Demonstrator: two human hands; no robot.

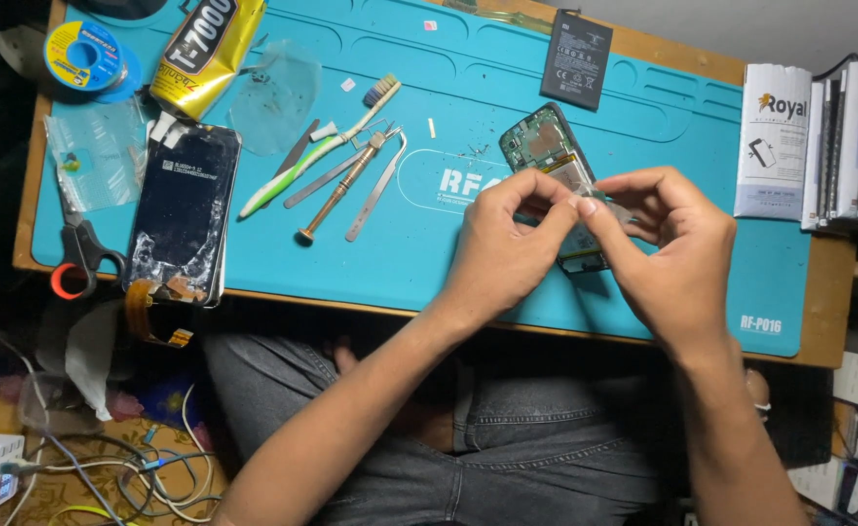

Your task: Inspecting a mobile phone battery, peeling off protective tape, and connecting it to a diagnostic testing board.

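Note:
An opened phone body [546, 148] with a green circuit board lies on the blue work mat [448, 88], its lower part hidden behind my hands. My left hand [500, 248] and my right hand [663, 253] meet just above it, fingertips pinched together on a small clear strip of film or tape [595, 200]. A black phone battery [577, 47] lies at the mat's far edge behind the phone.
A cracked phone screen [182, 212], scissors [80, 251], toothbrush [317, 148], brass screwdriver [343, 185], metal pry tools [378, 185], a glue tube [205, 47] and a solder spool [83, 56] lie at left. White boxes [775, 141] stand at right. Cables [108, 468] lie on the floor.

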